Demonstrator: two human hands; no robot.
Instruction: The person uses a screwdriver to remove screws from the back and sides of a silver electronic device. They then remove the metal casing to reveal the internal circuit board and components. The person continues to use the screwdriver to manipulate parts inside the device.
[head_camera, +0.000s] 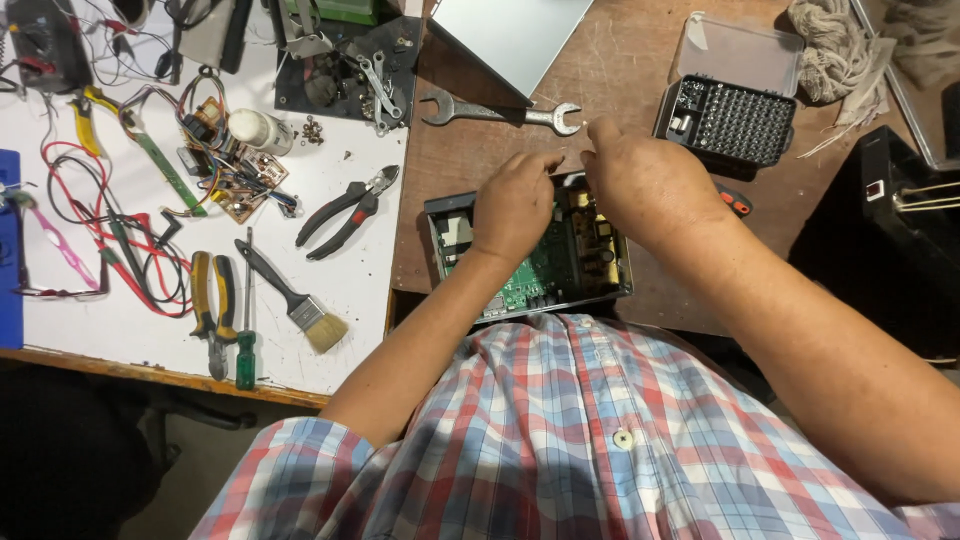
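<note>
Both hands, the left hand (515, 205) and the right hand (645, 185), are crowding the far edge of the open electronics box (530, 265), leaving little gap between them. A wrench (500, 112) is lying just beyond, blocking the way forward. The bit case (728, 118) is standing to the right, with bare wooden table (620, 70) lying between it and the wrench. Pliers (350, 210) and a paintbrush (292, 297) are cluttering the left.

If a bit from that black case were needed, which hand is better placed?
Probably the right hand: it sits nearer the bit case than the left hand, both over the open device.
</note>
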